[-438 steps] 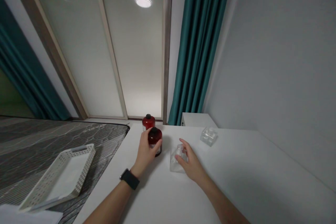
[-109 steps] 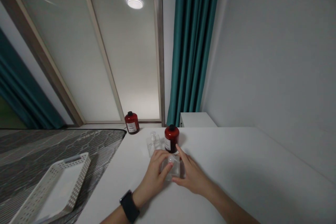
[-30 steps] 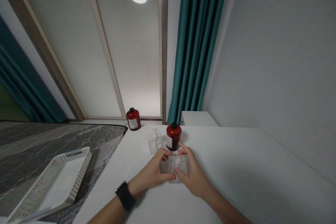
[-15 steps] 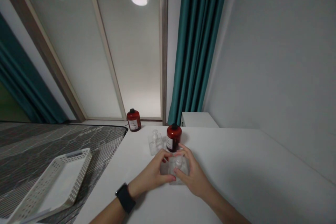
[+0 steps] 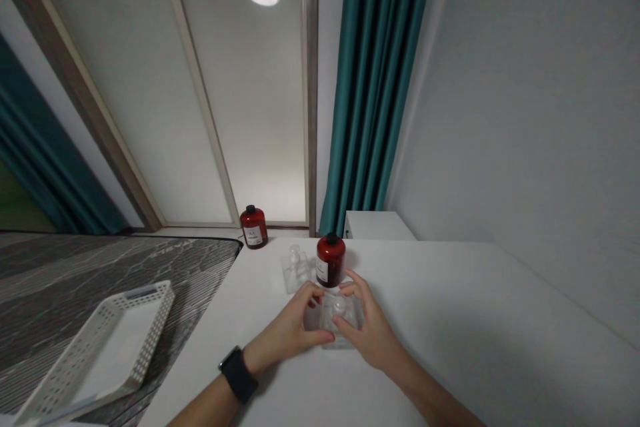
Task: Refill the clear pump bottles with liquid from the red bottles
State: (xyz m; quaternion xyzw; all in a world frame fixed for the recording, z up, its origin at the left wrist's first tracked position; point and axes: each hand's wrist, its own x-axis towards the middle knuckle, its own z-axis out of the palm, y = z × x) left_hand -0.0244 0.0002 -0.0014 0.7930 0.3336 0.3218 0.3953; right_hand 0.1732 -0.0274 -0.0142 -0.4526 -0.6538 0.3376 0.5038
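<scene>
A clear, square-bodied container with a rounded knob on top (image 5: 340, 310) rests on the white table (image 5: 425, 360) between my hands. My left hand (image 5: 295, 327), wearing a dark watch, curves round its left side, thumb in front and fingers towards the back. On the other side my right hand (image 5: 373, 327) closes round it, its thumb over the front near the knob. Just behind stands a dark red bottle (image 5: 330, 260) with a black cap and white label, close to my right fingertips. A second clear container (image 5: 295, 270) of similar look is at its left.
Another red bottle (image 5: 254, 227) stands at the table's far left corner. Lower left, a white perforated basket (image 5: 145, 343) lies on a grey patterned surface (image 5: 65, 300). A white cabinet (image 5: 380, 225) and a green curtain (image 5: 380, 80) are beyond the far edge.
My right hand has shifted slightly to the right, and its fingers have spread a little around the clear container. The view has tilted slightly. The bottles have stayed in place.
</scene>
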